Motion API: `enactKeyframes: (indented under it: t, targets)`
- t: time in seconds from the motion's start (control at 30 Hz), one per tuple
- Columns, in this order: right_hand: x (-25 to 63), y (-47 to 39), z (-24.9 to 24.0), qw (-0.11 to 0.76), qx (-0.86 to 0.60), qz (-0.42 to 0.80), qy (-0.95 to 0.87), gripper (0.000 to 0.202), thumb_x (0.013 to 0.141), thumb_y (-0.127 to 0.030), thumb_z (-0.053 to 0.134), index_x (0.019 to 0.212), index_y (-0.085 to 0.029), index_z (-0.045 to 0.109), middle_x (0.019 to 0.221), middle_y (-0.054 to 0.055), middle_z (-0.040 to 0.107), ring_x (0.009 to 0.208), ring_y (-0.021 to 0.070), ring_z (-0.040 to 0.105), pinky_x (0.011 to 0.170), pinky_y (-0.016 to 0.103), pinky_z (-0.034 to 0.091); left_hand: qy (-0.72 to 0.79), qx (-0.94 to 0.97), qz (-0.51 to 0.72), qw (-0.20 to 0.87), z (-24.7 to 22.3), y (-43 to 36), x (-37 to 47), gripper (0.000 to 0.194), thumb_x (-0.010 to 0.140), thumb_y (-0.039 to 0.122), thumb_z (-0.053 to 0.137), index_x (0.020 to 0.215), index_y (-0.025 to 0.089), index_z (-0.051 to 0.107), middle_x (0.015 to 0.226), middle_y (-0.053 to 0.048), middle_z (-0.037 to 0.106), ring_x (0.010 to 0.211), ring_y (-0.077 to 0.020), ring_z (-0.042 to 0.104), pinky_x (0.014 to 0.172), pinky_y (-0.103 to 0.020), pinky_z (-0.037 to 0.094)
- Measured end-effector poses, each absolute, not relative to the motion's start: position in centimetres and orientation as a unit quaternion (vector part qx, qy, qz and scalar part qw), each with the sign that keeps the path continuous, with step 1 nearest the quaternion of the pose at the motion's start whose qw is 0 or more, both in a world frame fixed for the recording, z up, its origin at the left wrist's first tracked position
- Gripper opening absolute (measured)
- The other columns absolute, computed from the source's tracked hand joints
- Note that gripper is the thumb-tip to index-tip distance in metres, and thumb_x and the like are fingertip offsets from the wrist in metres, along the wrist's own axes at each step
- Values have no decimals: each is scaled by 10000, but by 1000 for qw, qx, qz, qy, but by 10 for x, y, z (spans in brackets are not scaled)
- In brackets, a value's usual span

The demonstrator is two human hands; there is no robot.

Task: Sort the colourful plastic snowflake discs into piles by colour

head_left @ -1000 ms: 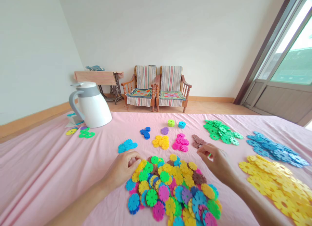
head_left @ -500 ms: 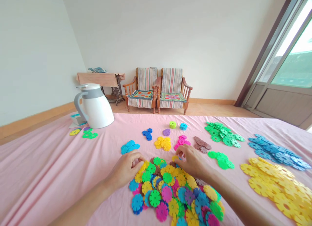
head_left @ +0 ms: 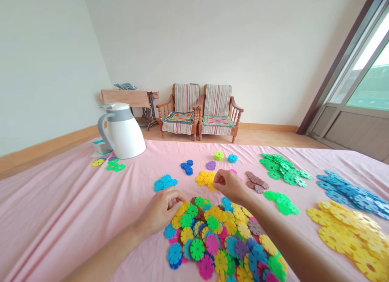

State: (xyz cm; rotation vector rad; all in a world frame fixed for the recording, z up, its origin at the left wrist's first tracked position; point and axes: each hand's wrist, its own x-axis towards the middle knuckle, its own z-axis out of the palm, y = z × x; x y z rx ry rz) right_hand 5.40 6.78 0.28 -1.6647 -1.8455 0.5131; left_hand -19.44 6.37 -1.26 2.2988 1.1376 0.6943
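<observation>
A mixed heap of plastic snowflake discs (head_left: 212,243) in many colours lies in front of me. My left hand (head_left: 165,205) rests at the heap's upper left edge, its fingers curled beside a yellow disc; what they hold, if anything, is hidden. Over the small yellow disc pile (head_left: 205,178) my right hand (head_left: 229,184) is closed in a pinch, with a yellow snowflake disc at its fingertips, mostly hidden. Partly behind that hand is a pink disc pile (head_left: 233,171). Left of the yellow pile lies a light blue pile (head_left: 165,182).
Sorted piles stand around: dark blue (head_left: 187,167), purple (head_left: 210,165), brown (head_left: 257,181), green (head_left: 282,203), large green (head_left: 284,168), large blue (head_left: 352,191), large yellow (head_left: 349,237). A white jug (head_left: 126,134) stands on the pink cloth (head_left: 75,217). Two chairs (head_left: 200,112) are beyond.
My right hand has moved up and left, from the heap's top edge to the small yellow pile, with a yellow disc. My left hand stays by the heap. The view shifts slightly.
</observation>
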Motion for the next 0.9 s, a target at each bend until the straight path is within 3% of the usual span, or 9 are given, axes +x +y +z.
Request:
enactKeyframes:
  t: [0.3, 0.47, 0.6, 0.9]
  targets:
    - [59, 73, 2, 328, -646, 179, -666, 114, 729, -173, 475, 772, -167, 580, 696, 27, 635, 648, 151, 581, 576, 253, 420, 417, 837, 253, 249, -12, 63, -194, 198, 806, 192, 500, 871, 208, 686, 798, -7, 622, 524, -89, 462, 534, -203, 383]
    - [78, 46, 10, 281, -607, 216, -711, 95, 712, -172, 521, 688, -172, 613, 642, 2, 628, 615, 133, 563, 578, 237, 421, 413, 839, 252, 250, -12, 63, -194, 187, 807, 195, 496, 820, 200, 682, 782, -5, 623, 551, -101, 473, 543, -207, 378]
    - [91, 36, 8, 216, -597, 238, -735, 112, 685, -166, 555, 750, -165, 645, 681, 14, 641, 655, 142, 575, 601, 240, 421, 406, 843, 250, 248, -12, 64, -193, 188, 805, 175, 496, 823, 210, 679, 778, 6, 624, 554, -100, 467, 547, -207, 372]
    - [92, 33, 2, 155, -625, 204, -737, 150, 684, -234, 590, 813, -181, 645, 804, 36, 655, 732, 163, 577, 607, 240, 380, 403, 845, 246, 250, -11, 63, -194, 186, 806, 169, 502, 835, 213, 680, 781, 10, 622, 585, -102, 473, 576, -208, 382]
